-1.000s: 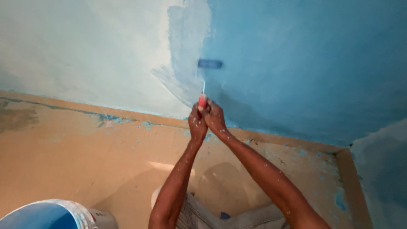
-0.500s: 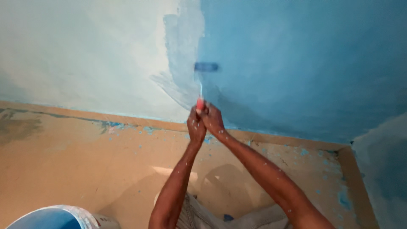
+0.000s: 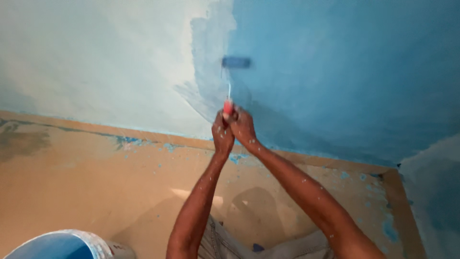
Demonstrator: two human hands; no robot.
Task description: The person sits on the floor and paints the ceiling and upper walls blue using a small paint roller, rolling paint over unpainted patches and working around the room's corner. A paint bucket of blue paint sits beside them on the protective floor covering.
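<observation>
Both hands, left hand (image 3: 222, 136) and right hand (image 3: 243, 127), are wrapping tight around a roller's red handle (image 3: 228, 108); the roller (image 3: 235, 62) is pressing the wall (image 3: 335, 72) at the blue paint's edge, best overlapped evenly.

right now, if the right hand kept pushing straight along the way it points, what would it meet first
The right hand points up along the roller's red handle toward the roller head. Past the tool it would probably meet the blue-painted wall first; depth is hard to judge from this view.
</observation>
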